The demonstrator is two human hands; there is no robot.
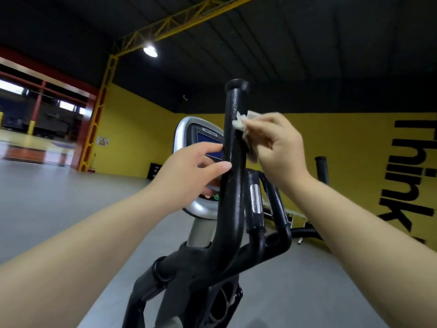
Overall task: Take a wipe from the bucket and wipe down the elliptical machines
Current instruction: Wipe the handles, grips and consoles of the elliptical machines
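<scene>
Big yellow wall (142, 129) is seen across the back, with "think" lettering (411, 174) painted on it in black at the right, and a grey floor (59, 197) is spread out below. A lit ceiling lamp (150, 51) is hung under the dark roof.

The elliptical machine (201, 268) is parked right in the middle, close up, black frame at the bottom of the view. Its near handlebar (233, 143) is stood nearly upright, and a silver-rimmed console (203, 136) with a blue screen is partly hidden behind it. A second black handle (321, 169) is poking up further right.

The handlebar is held about halfway up by the left hand (189, 176). The thumb is laid against the front of the bar and the fingers are wrapped round behind it, so not much of them can be seen.

The wipe (241, 123), crumpled and whitish, is pinched in the curled fingers of the right hand (281, 147). It's pressed against the right side of the handlebar, a bit below the top end and above the left hand.
</scene>
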